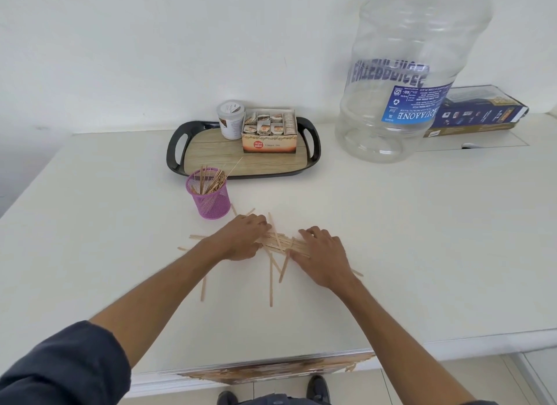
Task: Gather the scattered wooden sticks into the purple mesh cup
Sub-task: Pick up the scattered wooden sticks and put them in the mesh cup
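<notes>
Both hands down on the white worktop (391, 239), centre of frame, raking loose wooden sticks (281, 242) into one bundle. Left hand (241, 239) lies to the left of the pile, fingers curled over the stick ends, thumb low beside them. Right hand (321, 257) is on the right, fingers bent and pressing on the other ends. Neither has lifted anything; whether either hand truly grips the bundle I cannot tell, the fingertips are hidden among the sticks.

Purple mesh cup (208, 195) stands upright just above and left of the left hand, already partly filled with sticks leaning out of its rim. It sits just in front of the black tray (176, 151), which carries a tea-bag box (269, 144) and a white tub (230, 119).

Strays: several sticks lie below the pile toward lower centre, a few more left of my left wrist, one at the right wrist.

Judgement on technique: square the bundle first, pushing both ends inward until the sticks lie parallel, then pinch from one side. Crossed sticks will likely spill on lifting. Lower them end-first into the cup; it looks light and could tip under a sideways knock.

Large clear water jar (413, 73) at upper right, well apart.
</notes>
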A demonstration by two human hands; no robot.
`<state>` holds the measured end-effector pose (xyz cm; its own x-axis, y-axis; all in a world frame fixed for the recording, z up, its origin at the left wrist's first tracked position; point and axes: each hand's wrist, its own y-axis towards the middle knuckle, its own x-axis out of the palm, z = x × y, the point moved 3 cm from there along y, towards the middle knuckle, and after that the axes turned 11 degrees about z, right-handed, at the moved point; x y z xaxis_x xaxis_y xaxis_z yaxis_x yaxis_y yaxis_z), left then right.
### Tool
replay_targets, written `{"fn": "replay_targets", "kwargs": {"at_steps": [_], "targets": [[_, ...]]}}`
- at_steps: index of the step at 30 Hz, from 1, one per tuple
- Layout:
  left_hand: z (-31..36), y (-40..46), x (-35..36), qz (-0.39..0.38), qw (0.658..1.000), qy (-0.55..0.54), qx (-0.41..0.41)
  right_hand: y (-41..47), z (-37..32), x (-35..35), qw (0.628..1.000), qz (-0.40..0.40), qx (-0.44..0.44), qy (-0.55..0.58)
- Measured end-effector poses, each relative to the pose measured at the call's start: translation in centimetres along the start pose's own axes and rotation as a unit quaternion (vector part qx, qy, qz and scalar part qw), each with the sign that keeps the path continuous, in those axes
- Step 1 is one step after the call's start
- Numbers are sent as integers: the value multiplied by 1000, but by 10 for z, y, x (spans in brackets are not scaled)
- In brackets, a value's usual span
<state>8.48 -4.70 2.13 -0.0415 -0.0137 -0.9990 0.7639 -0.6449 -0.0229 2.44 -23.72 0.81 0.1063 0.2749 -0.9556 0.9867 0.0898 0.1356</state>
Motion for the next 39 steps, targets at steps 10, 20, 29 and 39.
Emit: {"fn": "replay_targets", "kwargs": {"at_steps": [10, 20, 29, 39], "targets": [[-5, -4, 6, 36, 999, -39, -6, -12, -14, 8, 998, 47, 48, 1], [-3, -5, 13, 86, 995, -52, 13, -3, -10, 5, 999, 23, -4, 29], [-11, -11, 19, 138, 988, 17, 71, 2, -1, 7, 998, 39, -50, 7], [-11, -20, 27, 196, 980, 12, 22, 2, -3, 19, 973, 128, -148, -120]]}}
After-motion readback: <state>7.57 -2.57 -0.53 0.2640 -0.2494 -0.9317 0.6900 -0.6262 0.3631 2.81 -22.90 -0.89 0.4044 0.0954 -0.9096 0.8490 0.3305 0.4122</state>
